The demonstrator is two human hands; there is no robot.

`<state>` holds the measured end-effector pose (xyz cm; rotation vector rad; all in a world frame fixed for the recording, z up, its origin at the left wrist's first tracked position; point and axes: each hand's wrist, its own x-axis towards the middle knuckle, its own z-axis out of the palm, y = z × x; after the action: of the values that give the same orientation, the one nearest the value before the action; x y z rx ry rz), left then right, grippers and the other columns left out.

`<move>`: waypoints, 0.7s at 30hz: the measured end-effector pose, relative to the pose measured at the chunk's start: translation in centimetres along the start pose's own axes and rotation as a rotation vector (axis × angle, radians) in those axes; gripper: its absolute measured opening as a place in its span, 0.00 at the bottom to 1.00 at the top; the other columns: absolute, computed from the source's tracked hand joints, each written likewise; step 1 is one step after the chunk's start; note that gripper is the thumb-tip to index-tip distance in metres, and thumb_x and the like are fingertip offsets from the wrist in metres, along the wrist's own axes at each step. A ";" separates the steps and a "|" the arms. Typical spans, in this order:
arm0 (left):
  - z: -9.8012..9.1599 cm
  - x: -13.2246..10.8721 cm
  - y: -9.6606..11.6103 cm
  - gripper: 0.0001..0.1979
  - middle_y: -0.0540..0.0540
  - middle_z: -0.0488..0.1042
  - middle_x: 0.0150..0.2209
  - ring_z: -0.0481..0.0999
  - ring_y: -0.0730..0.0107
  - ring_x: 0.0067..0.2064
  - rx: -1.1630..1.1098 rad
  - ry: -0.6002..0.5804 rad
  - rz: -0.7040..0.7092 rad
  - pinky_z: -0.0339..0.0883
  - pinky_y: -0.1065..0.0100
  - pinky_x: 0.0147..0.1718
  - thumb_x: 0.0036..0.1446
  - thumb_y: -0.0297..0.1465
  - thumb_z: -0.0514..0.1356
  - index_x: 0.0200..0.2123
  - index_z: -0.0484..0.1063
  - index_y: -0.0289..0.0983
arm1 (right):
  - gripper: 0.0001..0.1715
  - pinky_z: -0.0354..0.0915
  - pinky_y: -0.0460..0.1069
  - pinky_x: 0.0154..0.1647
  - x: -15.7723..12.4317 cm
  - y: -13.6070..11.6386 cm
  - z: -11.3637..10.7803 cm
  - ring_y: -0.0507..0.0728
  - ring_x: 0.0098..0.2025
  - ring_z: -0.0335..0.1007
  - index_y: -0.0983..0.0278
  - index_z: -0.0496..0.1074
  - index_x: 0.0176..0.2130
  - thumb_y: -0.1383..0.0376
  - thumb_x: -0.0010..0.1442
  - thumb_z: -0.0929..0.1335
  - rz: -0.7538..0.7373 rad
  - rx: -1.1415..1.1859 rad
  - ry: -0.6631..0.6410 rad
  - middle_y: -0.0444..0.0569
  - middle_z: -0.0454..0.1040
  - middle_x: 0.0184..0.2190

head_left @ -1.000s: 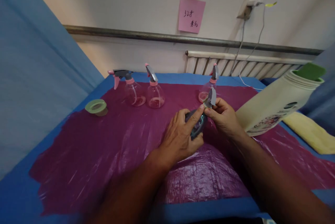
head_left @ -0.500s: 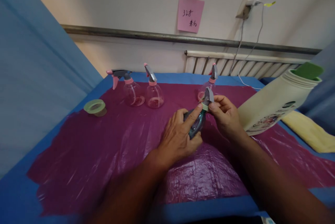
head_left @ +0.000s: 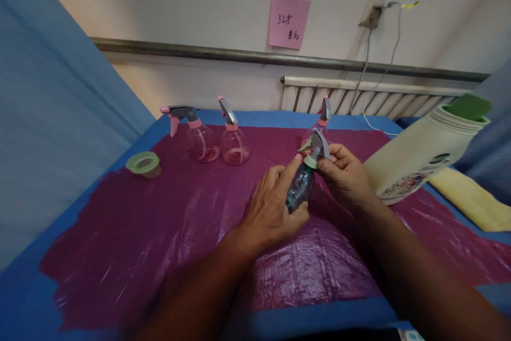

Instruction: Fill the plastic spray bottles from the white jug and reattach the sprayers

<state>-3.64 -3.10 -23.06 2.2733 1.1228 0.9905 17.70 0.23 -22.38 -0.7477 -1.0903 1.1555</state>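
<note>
A teal spray bottle (head_left: 301,186) with a grey spray head and pale green collar is tilted between my hands above the purple plastic sheet (head_left: 191,234). My left hand (head_left: 275,200) is wrapped round its body, the index finger reaching up toward the collar. With thumb and fingers closed, my right hand (head_left: 343,171) grips the spray head (head_left: 320,147) at its right side. The pale green trigger now points to the left. Behind it stands a clear spray bottle with a pink-and-grey head (head_left: 325,109), partly hidden.
Two more clear spray bottles, one at the left (head_left: 203,144) and one beside it (head_left: 235,147), hold a little liquid. A pale green funnel-like cup (head_left: 143,164) lies at far left. A large cream jug (head_left: 419,155) leans at right near a yellow cloth (head_left: 475,200).
The spray head has turned in my right hand, so the green trigger now shows at its left. My left index finger has shifted slightly down and left from the collar.
</note>
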 end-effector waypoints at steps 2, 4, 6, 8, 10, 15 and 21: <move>0.0 -0.1 0.0 0.53 0.43 0.68 0.62 0.73 0.51 0.60 0.015 -0.011 0.008 0.73 0.46 0.62 0.63 0.32 0.67 0.83 0.43 0.57 | 0.24 0.80 0.53 0.51 0.0 0.1 0.0 0.56 0.42 0.85 0.55 0.78 0.42 0.53 0.54 0.87 0.001 -0.001 0.008 0.44 0.88 0.41; 0.0 -0.2 0.0 0.52 0.43 0.67 0.61 0.73 0.52 0.60 0.042 -0.009 0.018 0.73 0.46 0.62 0.63 0.33 0.66 0.83 0.44 0.59 | 0.25 0.80 0.52 0.48 0.1 0.3 0.0 0.55 0.39 0.84 0.55 0.77 0.41 0.54 0.53 0.88 -0.006 -0.003 0.029 0.42 0.87 0.39; 0.0 -0.3 -0.1 0.52 0.43 0.66 0.61 0.73 0.51 0.60 0.068 -0.003 0.025 0.73 0.46 0.61 0.64 0.33 0.66 0.83 0.44 0.60 | 0.26 0.79 0.50 0.44 0.1 0.5 0.1 0.53 0.36 0.81 0.55 0.76 0.40 0.55 0.50 0.88 -0.028 -0.010 0.060 0.40 0.85 0.36; 0.1 -0.3 -0.1 0.52 0.43 0.66 0.61 0.73 0.51 0.59 0.086 -0.002 0.026 0.74 0.46 0.60 0.64 0.33 0.66 0.83 0.44 0.60 | 0.28 0.77 0.48 0.41 0.2 0.8 0.4 0.51 0.34 0.77 0.55 0.76 0.40 0.56 0.48 0.89 -0.058 -0.016 0.094 0.38 0.83 0.34; 0.1 -0.4 -0.1 0.53 0.42 0.66 0.61 0.73 0.51 0.59 0.100 -0.004 0.024 0.74 0.45 0.59 0.63 0.33 0.66 0.83 0.43 0.61 | 0.30 0.76 0.47 0.41 0.2 1.0 0.7 0.51 0.34 0.76 0.55 0.75 0.41 0.56 0.47 0.89 -0.085 -0.014 0.123 0.38 0.82 0.34; 0.1 -0.3 0.0 0.52 0.43 0.66 0.61 0.73 0.51 0.58 0.114 -0.028 0.026 0.73 0.46 0.59 0.63 0.33 0.66 0.83 0.44 0.61 | 0.31 0.75 0.48 0.40 -0.2 1.4 1.6 0.52 0.35 0.75 0.55 0.74 0.41 0.54 0.47 0.89 -0.102 -0.060 0.156 0.38 0.80 0.34; 0.1 -0.1 0.0 0.52 0.43 0.66 0.60 0.73 0.51 0.58 0.080 -0.052 0.008 0.73 0.46 0.60 0.62 0.33 0.65 0.83 0.44 0.61 | 0.30 0.73 0.49 0.41 -0.9 1.7 2.1 0.54 0.37 0.73 0.53 0.77 0.46 0.52 0.50 0.88 -0.030 -0.122 0.155 0.40 0.80 0.38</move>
<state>-3.60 -3.22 -23.17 2.3540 1.1525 0.8995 15.15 -0.27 -23.42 -0.8980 -1.0450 0.9950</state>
